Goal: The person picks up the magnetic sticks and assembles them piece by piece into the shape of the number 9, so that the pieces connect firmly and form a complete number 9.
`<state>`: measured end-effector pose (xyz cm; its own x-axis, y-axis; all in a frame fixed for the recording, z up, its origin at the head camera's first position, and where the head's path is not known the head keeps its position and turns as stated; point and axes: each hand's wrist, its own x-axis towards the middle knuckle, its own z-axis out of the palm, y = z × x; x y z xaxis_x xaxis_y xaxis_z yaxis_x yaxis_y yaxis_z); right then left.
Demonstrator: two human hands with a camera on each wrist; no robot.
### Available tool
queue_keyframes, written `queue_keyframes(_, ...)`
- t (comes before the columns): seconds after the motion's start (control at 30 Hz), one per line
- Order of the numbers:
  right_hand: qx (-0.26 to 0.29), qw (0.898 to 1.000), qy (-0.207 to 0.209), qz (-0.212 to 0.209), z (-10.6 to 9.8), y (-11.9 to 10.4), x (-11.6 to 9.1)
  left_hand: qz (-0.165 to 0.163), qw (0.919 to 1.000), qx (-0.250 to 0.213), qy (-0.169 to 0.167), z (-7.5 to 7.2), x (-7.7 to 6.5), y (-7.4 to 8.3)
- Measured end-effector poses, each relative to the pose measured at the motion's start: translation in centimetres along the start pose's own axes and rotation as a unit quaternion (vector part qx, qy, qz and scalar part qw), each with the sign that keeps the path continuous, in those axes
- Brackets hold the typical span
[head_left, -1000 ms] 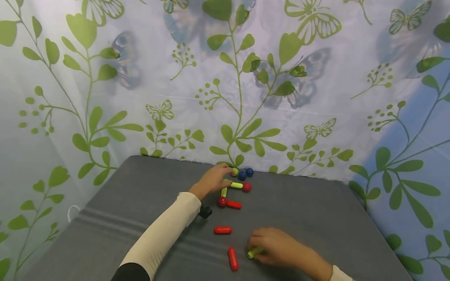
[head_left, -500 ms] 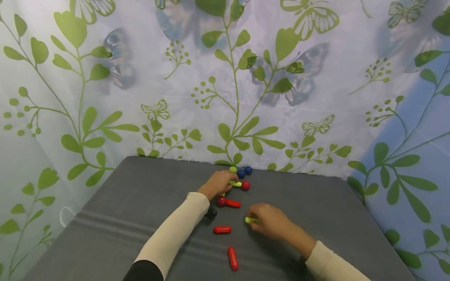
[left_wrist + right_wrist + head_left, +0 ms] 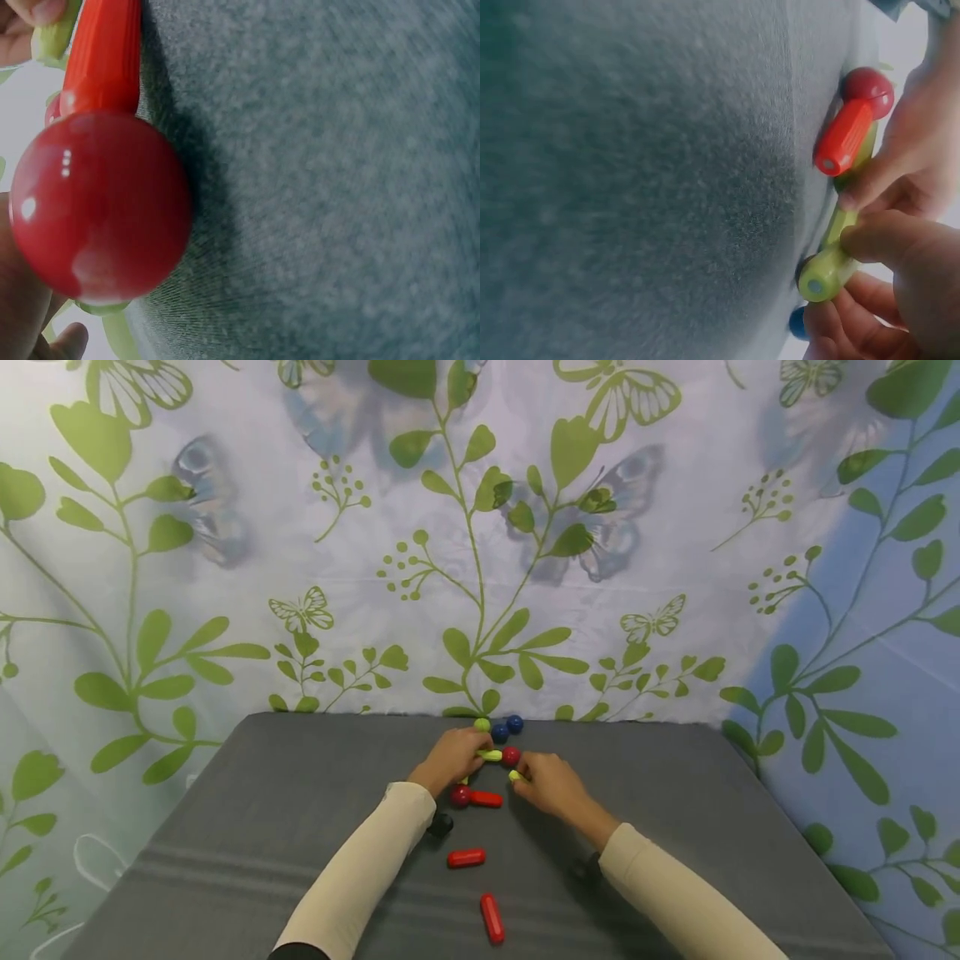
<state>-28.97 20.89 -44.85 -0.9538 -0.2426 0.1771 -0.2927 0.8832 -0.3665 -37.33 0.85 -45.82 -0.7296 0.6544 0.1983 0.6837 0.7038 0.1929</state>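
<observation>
My left hand (image 3: 450,758) pinches a yellow-green magnetic stick (image 3: 491,756) in a joined shape at the back middle of the table. A red ball (image 3: 511,756) sits at that stick's right end. The near corner has another red ball (image 3: 101,206) with a red stick (image 3: 105,60) running off it. A second yellow-green stick (image 3: 465,780) is mostly hidden under my left hand. My right hand (image 3: 553,783) pinches a loose yellow-green stick (image 3: 826,274) between thumb and fingers, close to the far red ball. A round grey dot shows on its end.
Behind the shape lie two blue balls (image 3: 500,732) and a yellow-green ball (image 3: 482,724). Two loose red sticks, one crosswise (image 3: 467,858) and one lengthwise (image 3: 492,918), lie nearer on the grey table (image 3: 300,827). A patterned curtain (image 3: 337,552) hangs behind.
My right hand has carried its yellow-green stick forward from the near right to beside the far red ball. My left hand has drawn back from the yellow-green ball onto the joined shape.
</observation>
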Motion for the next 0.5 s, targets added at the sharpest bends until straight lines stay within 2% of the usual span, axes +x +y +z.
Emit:
queue_keyframes(0.33, 0.007, 0.997, 0.002, 0.074, 0.33, 0.15, 0.74, -0.003, 0.9999, -0.008, 0.011, 0.44, 0.24, 0.28)
queue_keyframes(0.5, 0.022, 0.996, -0.006, 0.089, 0.6, 0.25, 0.66, 0.001, 0.9999, -0.011, 0.013, 0.76, 0.24, 0.54)
